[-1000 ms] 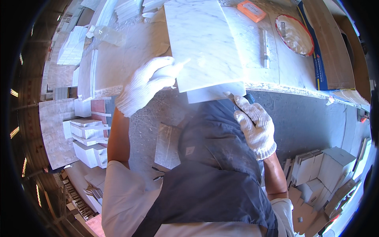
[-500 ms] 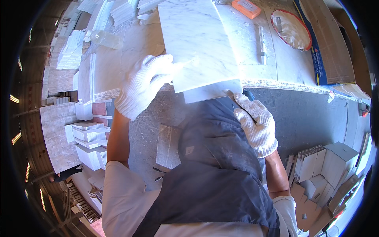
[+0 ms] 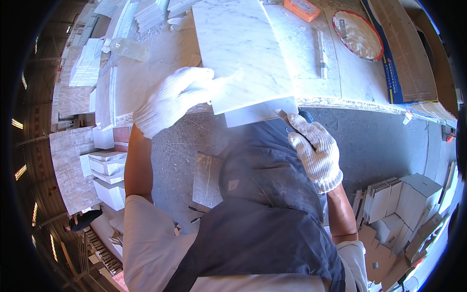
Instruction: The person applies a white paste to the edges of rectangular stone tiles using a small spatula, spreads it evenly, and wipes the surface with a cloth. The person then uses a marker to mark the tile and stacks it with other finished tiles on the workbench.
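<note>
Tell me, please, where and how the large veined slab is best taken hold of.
Probably by both long edges, one hand from each side: the veined slab is broad and flat, and its near end overlaps another piece, so the near edge looks awkward to pinch.

The upper tile (image 3: 243, 58) is white with thin grey veins; the lower tile (image 3: 260, 113) is pale bluish white. The left glove (image 3: 172, 102) is plain white, the right glove (image 3: 318, 158) white with ribbed knit. The apron (image 3: 258, 238) is dark grey-blue, the block (image 3: 302, 9) orange, the bowl (image 3: 373, 61) red-rimmed, the carton (image 3: 413, 56) brown, the floor (image 3: 379, 141) grey.
</note>
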Action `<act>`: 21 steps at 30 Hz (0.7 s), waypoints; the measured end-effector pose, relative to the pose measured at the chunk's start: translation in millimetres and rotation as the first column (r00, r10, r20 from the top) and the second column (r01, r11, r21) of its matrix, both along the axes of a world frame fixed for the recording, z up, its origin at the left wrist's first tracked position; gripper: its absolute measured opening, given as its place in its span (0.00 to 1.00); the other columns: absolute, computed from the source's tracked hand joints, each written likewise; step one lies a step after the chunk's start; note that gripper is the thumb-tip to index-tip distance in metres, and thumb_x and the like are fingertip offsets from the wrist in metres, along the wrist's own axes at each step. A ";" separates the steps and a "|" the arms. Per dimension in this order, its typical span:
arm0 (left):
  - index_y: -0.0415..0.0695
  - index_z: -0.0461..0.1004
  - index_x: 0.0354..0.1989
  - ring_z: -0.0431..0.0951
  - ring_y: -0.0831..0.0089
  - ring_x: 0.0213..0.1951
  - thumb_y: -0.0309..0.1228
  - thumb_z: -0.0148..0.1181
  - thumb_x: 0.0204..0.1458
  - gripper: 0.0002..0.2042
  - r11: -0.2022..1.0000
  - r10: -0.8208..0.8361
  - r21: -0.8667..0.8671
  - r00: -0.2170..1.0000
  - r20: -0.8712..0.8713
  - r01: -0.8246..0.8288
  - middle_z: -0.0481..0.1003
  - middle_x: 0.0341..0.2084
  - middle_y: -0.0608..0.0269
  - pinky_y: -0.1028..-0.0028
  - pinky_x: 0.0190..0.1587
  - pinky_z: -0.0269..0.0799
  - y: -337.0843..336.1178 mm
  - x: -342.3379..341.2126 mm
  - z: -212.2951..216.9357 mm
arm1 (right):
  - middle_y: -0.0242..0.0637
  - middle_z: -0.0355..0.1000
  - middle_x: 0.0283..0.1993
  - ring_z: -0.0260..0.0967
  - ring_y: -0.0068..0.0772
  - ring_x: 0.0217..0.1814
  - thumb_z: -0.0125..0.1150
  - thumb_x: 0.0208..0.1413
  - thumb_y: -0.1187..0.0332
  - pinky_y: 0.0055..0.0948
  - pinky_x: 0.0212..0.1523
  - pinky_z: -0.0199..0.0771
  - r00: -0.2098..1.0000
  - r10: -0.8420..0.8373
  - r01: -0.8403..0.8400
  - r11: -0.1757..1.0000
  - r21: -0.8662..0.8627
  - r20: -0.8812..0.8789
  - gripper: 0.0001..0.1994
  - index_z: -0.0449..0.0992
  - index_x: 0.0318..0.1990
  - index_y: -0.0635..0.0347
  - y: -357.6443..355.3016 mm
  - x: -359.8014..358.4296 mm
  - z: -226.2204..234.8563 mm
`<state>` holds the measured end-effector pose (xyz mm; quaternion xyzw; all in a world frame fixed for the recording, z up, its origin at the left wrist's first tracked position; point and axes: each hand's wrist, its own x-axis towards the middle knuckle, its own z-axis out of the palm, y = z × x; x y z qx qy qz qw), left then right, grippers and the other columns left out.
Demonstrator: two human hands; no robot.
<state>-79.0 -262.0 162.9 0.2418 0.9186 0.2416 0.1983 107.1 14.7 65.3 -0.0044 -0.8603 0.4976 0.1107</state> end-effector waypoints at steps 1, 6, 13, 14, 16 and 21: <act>0.43 0.76 0.59 0.78 0.67 0.55 0.37 0.64 0.60 0.20 0.999 0.031 0.008 0.998 0.053 -0.031 0.77 0.54 0.56 0.72 0.57 0.71 1.0 -0.2 0.8 | 0.40 0.81 0.50 0.78 0.43 0.45 0.69 0.56 0.71 0.38 0.45 0.80 1.000 -0.003 0.003 1.000 -0.005 0.004 0.17 0.82 0.54 0.56 0.1 0.1 0.1; 0.42 0.77 0.58 0.78 0.68 0.54 0.38 0.65 0.59 0.21 1.000 0.025 -0.008 0.999 0.026 -0.025 0.78 0.53 0.57 0.72 0.56 0.71 7.4 1.2 7.2 | 0.39 0.81 0.51 0.78 0.43 0.45 0.69 0.56 0.71 0.38 0.45 0.80 1.000 -0.005 0.006 1.000 -0.016 0.020 0.16 0.82 0.53 0.56 0.7 1.1 1.1; 0.41 0.74 0.62 0.76 0.61 0.58 0.37 0.62 0.61 0.23 0.994 -0.043 -0.105 0.999 -0.022 0.040 0.76 0.56 0.53 0.66 0.62 0.68 10.8 2.0 16.1 | 0.37 0.81 0.52 0.78 0.42 0.45 0.69 0.55 0.71 0.37 0.45 0.80 1.000 -0.015 0.016 0.999 -0.032 0.023 0.14 0.83 0.50 0.57 0.7 0.3 1.3; 0.41 0.74 0.62 0.76 0.61 0.58 0.37 0.63 0.61 0.23 0.994 -0.048 -0.097 0.999 -0.024 0.046 0.76 0.56 0.53 0.66 0.62 0.68 10.7 2.2 16.0 | 0.37 0.81 0.52 0.78 0.42 0.45 0.69 0.55 0.71 0.37 0.45 0.80 1.000 -0.014 0.014 1.000 -0.024 0.021 0.14 0.83 0.49 0.57 0.8 0.2 1.3; 0.41 0.74 0.62 0.75 0.61 0.58 0.38 0.63 0.61 0.23 0.993 -0.055 -0.107 0.998 -0.032 0.051 0.76 0.56 0.53 0.65 0.62 0.68 10.4 3.1 14.9 | 0.37 0.81 0.52 0.78 0.42 0.45 0.69 0.55 0.72 0.37 0.45 0.80 1.000 -0.010 0.010 1.000 -0.009 0.017 0.13 0.83 0.49 0.57 1.3 0.2 1.6; 0.45 0.77 0.57 0.79 0.65 0.50 0.39 0.63 0.60 0.19 0.994 -0.080 -0.089 0.986 -0.143 0.068 0.79 0.49 0.59 0.70 0.54 0.72 10.3 4.3 11.7 | 0.37 0.81 0.53 0.77 0.42 0.45 0.69 0.55 0.72 0.37 0.45 0.80 1.000 0.003 -0.002 1.000 -0.013 0.020 0.13 0.83 0.49 0.57 2.0 0.7 2.5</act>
